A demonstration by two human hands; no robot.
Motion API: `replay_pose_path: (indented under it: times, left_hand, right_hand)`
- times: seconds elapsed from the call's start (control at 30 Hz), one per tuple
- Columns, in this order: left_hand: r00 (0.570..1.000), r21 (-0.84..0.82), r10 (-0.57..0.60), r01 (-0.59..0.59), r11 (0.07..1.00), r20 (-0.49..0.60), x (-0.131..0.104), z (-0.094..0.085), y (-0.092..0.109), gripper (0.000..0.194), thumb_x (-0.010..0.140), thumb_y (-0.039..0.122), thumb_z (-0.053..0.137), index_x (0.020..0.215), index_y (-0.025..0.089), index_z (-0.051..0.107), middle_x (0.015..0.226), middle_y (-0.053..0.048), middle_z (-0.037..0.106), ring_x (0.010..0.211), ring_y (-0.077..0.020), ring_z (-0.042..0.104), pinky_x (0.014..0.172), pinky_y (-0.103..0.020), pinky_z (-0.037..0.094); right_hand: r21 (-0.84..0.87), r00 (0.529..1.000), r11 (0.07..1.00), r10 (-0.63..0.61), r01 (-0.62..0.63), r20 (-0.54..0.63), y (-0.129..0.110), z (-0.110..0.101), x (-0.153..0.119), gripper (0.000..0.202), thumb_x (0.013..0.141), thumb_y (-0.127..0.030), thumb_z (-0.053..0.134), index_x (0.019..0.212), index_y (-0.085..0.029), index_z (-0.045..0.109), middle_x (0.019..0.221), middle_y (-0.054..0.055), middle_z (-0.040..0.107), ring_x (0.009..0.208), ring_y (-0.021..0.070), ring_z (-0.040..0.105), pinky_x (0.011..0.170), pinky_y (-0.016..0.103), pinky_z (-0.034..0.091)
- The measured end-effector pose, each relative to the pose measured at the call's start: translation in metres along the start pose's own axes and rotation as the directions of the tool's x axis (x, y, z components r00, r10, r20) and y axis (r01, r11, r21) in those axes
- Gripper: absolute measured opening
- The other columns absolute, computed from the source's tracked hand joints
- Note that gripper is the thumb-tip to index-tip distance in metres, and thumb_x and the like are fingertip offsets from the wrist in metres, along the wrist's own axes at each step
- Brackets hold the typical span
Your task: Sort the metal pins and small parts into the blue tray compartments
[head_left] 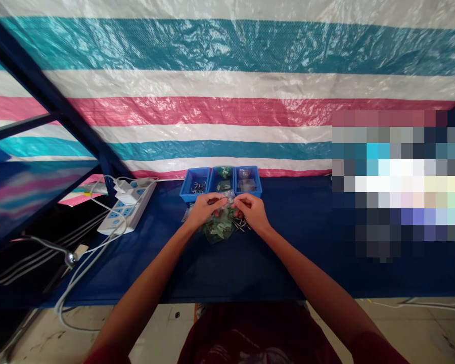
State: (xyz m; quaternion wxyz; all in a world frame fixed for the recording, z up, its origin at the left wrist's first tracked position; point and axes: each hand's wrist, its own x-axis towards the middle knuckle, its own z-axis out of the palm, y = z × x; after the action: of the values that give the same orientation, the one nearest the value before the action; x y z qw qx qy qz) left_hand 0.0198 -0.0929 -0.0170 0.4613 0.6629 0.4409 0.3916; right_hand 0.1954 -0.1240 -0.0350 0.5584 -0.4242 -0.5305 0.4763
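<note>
Between my two hands is a small clear plastic bag [227, 194], pinched at its left side by my left hand [206, 208] and at its right side by my right hand [252, 208]. Under and in front of them lies a green plastic bag [219, 229] with small pieces on it. Dark, thin metal pieces [241, 224] are scattered below my right hand. Behind the hands stand three blue bins: the left bin [194, 170] holds thin metal pieces, the middle bin [211, 183] green bags, and the right bin [260, 186] clear bags.
A white power strip [131, 207] with plugs and looping white cables [84, 258] is on the left of the blue table [227, 273]. A striped plastic sheet [227, 111] hangs behind. Dark blue frame bars [79, 129] cross the left side. A blurred patch hides the right.
</note>
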Motion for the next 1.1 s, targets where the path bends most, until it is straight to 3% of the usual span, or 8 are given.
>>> replay_pose_path:
  times: [0.3,0.5,0.63,0.73,0.8,0.93,1.0,1.1]
  left_hand:
    - [0.994,0.097,0.076,-0.083,0.992,0.074,-0.002,-0.001,0.009,0.033,0.077,0.045,0.067,0.066,0.015,0.061,0.061,0.002,0.057,0.048,-0.0092,0.051,0.05,-0.022,0.043]
    - [0.996,-0.044,-0.016,0.02,0.999,0.093,-0.004,-0.002,0.012,0.037,0.076,0.05,0.068,0.064,0.015,0.059,0.059,0.0,0.06,0.049,-0.0104,0.052,0.046,-0.021,0.043]
    - [0.987,-0.121,-0.08,0.097,0.988,0.136,-0.005,-0.003,0.014,0.036,0.076,0.049,0.07,0.068,0.015,0.062,0.059,-0.001,0.061,0.05,-0.0099,0.051,0.044,-0.02,0.04]
    - [0.979,-0.13,-0.121,0.143,0.981,0.165,-0.006,-0.003,0.014,0.036,0.077,0.049,0.07,0.069,0.015,0.062,0.061,-0.002,0.062,0.052,-0.0104,0.053,0.042,-0.018,0.037]
    - [0.982,-0.112,-0.133,0.148,0.983,0.136,-0.006,-0.002,0.014,0.037,0.078,0.052,0.067,0.074,0.015,0.064,0.064,-0.002,0.062,0.052,-0.0109,0.053,0.041,-0.019,0.037]
    - [0.998,-0.094,-0.06,0.059,0.994,-0.004,-0.005,0.001,0.015,0.05,0.081,0.06,0.059,0.103,0.016,0.066,0.078,-0.005,0.065,0.059,-0.0139,0.057,0.041,-0.02,0.041]
    - [0.999,-0.077,-0.028,0.027,0.997,-0.016,-0.005,0.002,0.015,0.051,0.083,0.062,0.054,0.097,0.015,0.068,0.076,-0.005,0.064,0.059,-0.0139,0.057,0.043,-0.021,0.042]
    - [1.0,0.002,-0.011,0.011,1.0,0.019,-0.004,0.0,0.012,0.041,0.08,0.055,0.062,0.077,0.014,0.068,0.059,-0.001,0.058,0.049,-0.0107,0.05,0.044,-0.021,0.042]
  right_hand:
    - [-0.066,0.999,0.997,0.029,-0.026,0.045,-0.001,0.0,-0.001,0.017,0.076,-0.037,0.064,0.079,-0.02,0.062,0.059,-0.001,0.058,0.051,0.0153,0.057,0.044,0.026,0.045]
    - [-0.049,0.995,0.994,-0.095,0.096,0.021,0.002,-0.003,0.0,0.032,0.083,-0.027,0.051,0.113,-0.024,0.062,0.084,0.001,0.064,0.058,0.012,0.058,0.048,0.023,0.047]
    - [-0.168,0.969,0.954,-0.241,0.247,0.054,-0.001,-0.003,-0.003,0.024,0.084,-0.027,0.056,0.102,-0.024,0.07,0.102,0.006,0.065,0.074,0.0148,0.062,0.056,0.025,0.05]
    - [-0.232,0.955,0.927,-0.296,0.293,0.026,-0.004,-0.003,-0.004,0.017,0.084,-0.03,0.06,0.093,-0.023,0.073,0.102,0.006,0.064,0.078,0.0159,0.061,0.059,0.026,0.049]
    - [-0.246,0.954,0.926,-0.298,0.288,-0.007,-0.004,-0.003,-0.003,0.016,0.084,-0.033,0.061,0.087,-0.022,0.072,0.101,0.007,0.064,0.08,0.0166,0.062,0.059,0.026,0.049]
    - [-0.211,0.972,0.954,-0.229,0.215,-0.046,0.0,-0.002,-0.002,0.018,0.085,-0.037,0.06,0.084,-0.021,0.068,0.092,0.005,0.067,0.077,0.0172,0.062,0.06,0.027,0.05]
    - [-0.181,0.984,0.97,-0.171,0.16,-0.044,0.002,-0.002,-0.001,0.018,0.084,-0.037,0.06,0.084,-0.021,0.067,0.083,0.003,0.067,0.067,0.0157,0.061,0.059,0.027,0.05]
    - [-0.157,0.992,0.982,-0.114,0.105,-0.048,0.003,-0.002,-0.001,0.019,0.082,-0.038,0.061,0.087,-0.021,0.068,0.08,0.002,0.068,0.061,0.015,0.06,0.059,0.028,0.05]
